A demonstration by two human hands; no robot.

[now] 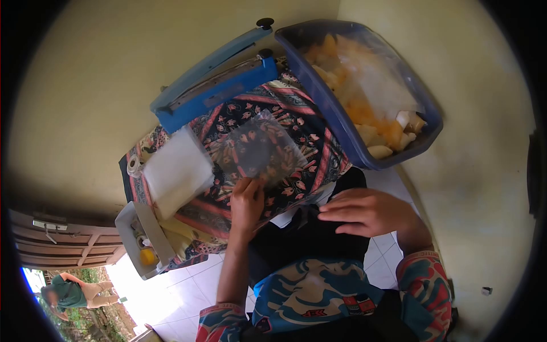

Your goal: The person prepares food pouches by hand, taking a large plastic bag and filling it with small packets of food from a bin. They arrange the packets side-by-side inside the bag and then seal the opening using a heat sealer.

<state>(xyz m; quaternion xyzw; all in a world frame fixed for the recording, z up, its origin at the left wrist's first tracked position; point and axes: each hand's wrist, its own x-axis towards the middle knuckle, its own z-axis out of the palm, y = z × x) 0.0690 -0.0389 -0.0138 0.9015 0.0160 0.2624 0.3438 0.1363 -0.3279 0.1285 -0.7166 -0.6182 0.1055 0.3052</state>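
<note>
My left hand [248,204] is at the front edge of the cloth-covered table, its fingers closed on the near edge of a clear plastic bag [268,145] that lies flat on the patterned cloth [208,219]. Left of that bag lies a stack of clear bags [179,171]. My right hand [364,212] hangs over my lap, fingers stretched out, holding nothing. Behind the bags stands a blue bag sealer [219,94] with its arm raised. A dark blue tub [356,142] to the right holds pale and orange pieces and clear plastic.
A small white box [160,238] with a yellow item stands at the table's left corner, near a roll of tape [134,165]. Walls rise behind and to the right. Outside the doorway at lower left is a person [74,290]. White floor tiles [196,285] lie below.
</note>
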